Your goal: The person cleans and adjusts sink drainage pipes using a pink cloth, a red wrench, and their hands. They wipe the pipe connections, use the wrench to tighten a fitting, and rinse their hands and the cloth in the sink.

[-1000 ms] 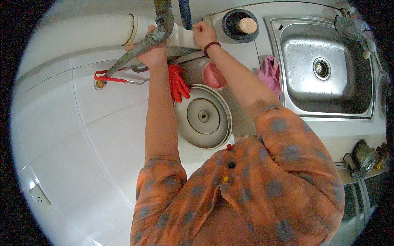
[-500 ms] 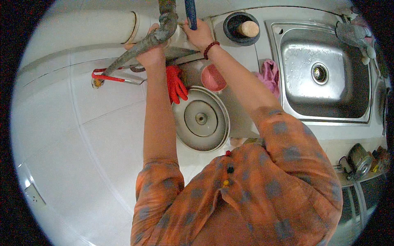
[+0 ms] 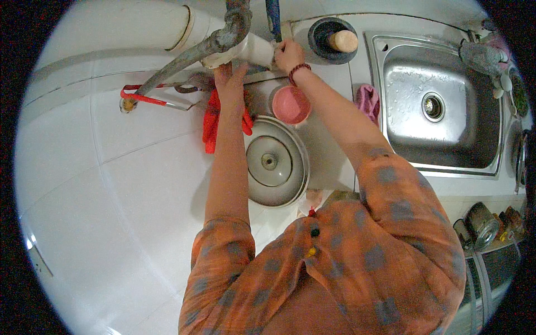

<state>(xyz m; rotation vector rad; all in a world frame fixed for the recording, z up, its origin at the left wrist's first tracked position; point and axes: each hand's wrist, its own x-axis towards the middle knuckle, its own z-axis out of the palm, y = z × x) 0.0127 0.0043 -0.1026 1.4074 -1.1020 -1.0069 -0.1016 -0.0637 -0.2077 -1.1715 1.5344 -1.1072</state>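
My left hand (image 3: 231,82) reaches beneath the grey bent pipe (image 3: 209,47) and against a white pipe fitting (image 3: 251,49); its fingertips are hidden there. My right hand (image 3: 288,58), with a beaded bracelet at the wrist, is closed at the fitting's right end, just below a dark blue handle (image 3: 273,17); what its fingers grip is unclear. Behind my left forearm lies a red rubber glove (image 3: 210,127). Between my arms are a pink bowl (image 3: 290,103) and a round metal lid (image 3: 279,156) lying on the counter.
A steel sink (image 3: 446,139) is at the right, with a pink cloth (image 3: 367,103) beside it. A dark mortar with a wooden pestle (image 3: 343,40) stands above. A red-coated bracket (image 3: 145,97) is on the left; pots (image 3: 480,220) sit at lower right.
My left hand has shifted lower and rightward under the pipe, exposing more white fitting. My right hand has moved slightly down and right. More red glove shows left of my forearm.
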